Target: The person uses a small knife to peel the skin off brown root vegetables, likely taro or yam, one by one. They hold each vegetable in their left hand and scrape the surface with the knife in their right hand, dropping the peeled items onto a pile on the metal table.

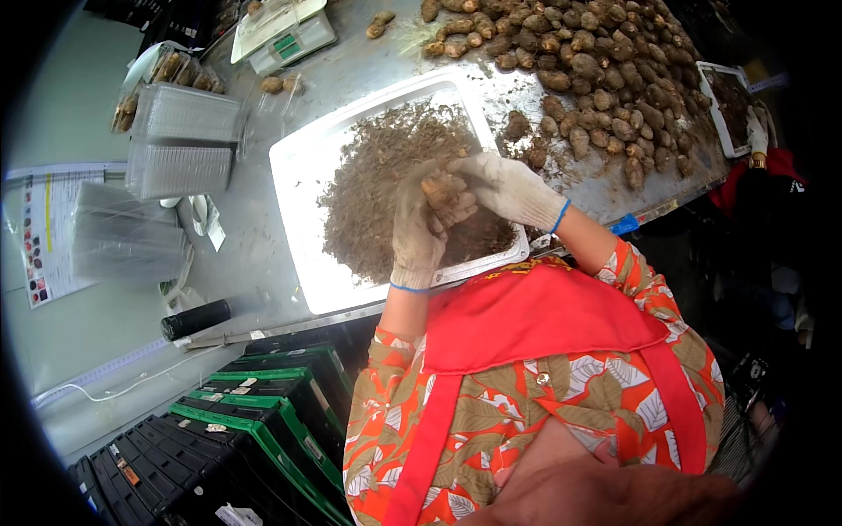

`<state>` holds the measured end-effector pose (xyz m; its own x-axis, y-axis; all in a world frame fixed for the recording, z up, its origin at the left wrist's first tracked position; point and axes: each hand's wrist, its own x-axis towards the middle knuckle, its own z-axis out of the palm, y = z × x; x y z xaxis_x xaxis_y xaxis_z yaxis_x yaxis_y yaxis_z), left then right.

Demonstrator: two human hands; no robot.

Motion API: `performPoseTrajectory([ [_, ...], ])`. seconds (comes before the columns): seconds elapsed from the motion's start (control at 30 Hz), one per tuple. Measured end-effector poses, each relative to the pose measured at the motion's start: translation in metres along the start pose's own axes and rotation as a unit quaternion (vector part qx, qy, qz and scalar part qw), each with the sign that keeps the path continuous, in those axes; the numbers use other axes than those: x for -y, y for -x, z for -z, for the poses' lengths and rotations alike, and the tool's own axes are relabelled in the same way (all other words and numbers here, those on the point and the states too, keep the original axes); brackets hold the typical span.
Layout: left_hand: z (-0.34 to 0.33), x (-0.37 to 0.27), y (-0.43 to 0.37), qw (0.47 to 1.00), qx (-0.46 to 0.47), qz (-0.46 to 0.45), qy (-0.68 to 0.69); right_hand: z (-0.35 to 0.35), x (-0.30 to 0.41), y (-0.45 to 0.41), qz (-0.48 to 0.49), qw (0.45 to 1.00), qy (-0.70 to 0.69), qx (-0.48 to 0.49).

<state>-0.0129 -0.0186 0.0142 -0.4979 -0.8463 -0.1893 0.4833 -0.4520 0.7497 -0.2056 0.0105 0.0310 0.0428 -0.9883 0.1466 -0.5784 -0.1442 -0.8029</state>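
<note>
My left hand [418, 227], in a soiled white knit glove with a blue cuff edge, holds a brown, soil-covered taro corm [442, 189]. From the other side, my gloved right hand [510, 191] reaches over with its fingers against the corm's upper end. Part of the corm is hidden by the fingers. Both hands are above a white plastic tray [293, 217], where loose brown soil and root fibres [368, 197] are spread. Outside the tray's right edge, a large heap of similar corms [592, 72] covers the metal table [253, 263].
Clear plastic containers [184, 141] are stacked at left, near a bundle of plastic film [125, 233]. A scale [289, 39] stands at the back. A black cylinder [196, 319] lies by the table edge, above folded crates [250, 421]. Another person's gloved hand [758, 131] touches a second tray [720, 112].
</note>
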Motion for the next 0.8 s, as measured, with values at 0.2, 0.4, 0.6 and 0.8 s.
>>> performPoseTrajectory([
  [0.2,-0.002,-0.007,-0.001,0.99,-0.052,0.07,0.11,0.013,0.009,-0.003,-0.022,0.995,-0.095,0.007],
  [0.4,0.009,0.011,-0.003,0.992,-0.069,0.052,0.093,0.006,0.035,-0.007,0.061,0.986,-0.133,-0.078],
  [0.6,0.024,0.028,-0.006,0.977,-0.131,0.088,0.145,-0.001,0.022,-0.007,-0.014,0.989,-0.133,-0.068],
  [0.8,-0.002,0.002,-0.002,0.983,-0.128,0.094,0.088,0.012,0.003,-0.007,-0.071,0.994,-0.085,-0.017],
])
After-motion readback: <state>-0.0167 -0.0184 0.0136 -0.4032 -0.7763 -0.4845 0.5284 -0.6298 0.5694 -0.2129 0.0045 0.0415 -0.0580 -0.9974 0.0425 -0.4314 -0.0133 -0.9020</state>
